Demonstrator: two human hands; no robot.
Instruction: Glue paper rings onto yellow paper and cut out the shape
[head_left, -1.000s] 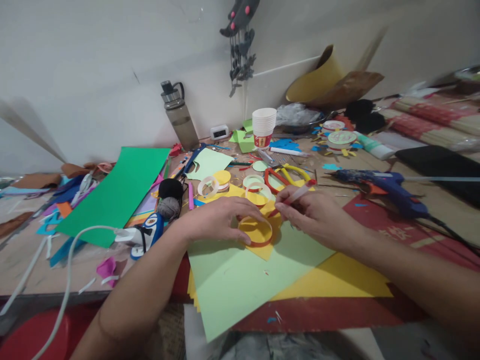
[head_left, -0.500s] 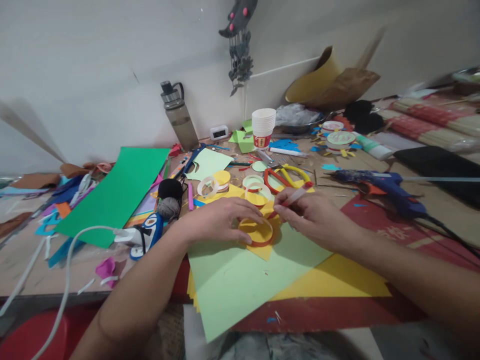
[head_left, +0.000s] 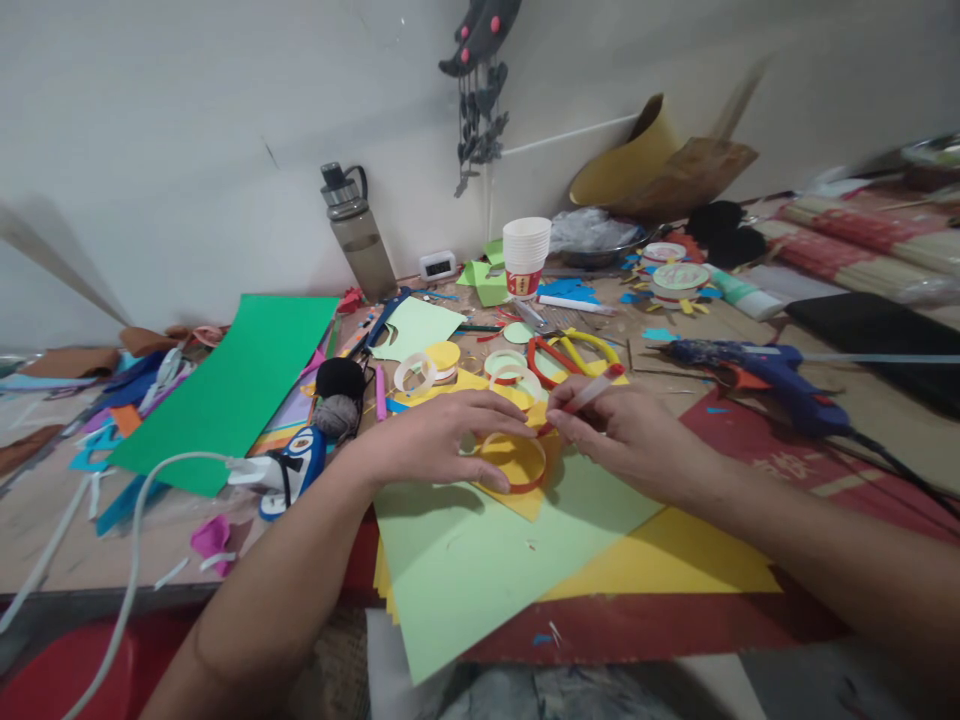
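Observation:
A ring (head_left: 541, 462), pale with a red lower edge, lies on a piece of yellow paper (head_left: 529, 503). My left hand (head_left: 457, 440) spans it, thumb at the near rim and fingers at the far rim. In my right hand (head_left: 611, 420) is a red-capped marker (head_left: 592, 388), slanting up to the right; its lower end is close to the ring's far right side and partly hidden by my fingers. Beneath the yellow piece spreads a light green sheet (head_left: 465, 570). More pale rings (head_left: 415, 373) and a yellow disc (head_left: 442, 356) lie just behind my hands.
To the right rests a blue glue gun (head_left: 772, 375). Yellow-handled pliers (head_left: 592, 350) lie behind my right hand. Stacked paper cups (head_left: 525, 255) and a water bottle (head_left: 358, 235) stand near the wall. A green sheet (head_left: 232, 390) and a white cable (head_left: 139, 540) are at left.
The fingers of my left hand have shifted slightly right along the ring's far rim, and the thumb a little right along the near rim. My right hand and the marker are nearly still.

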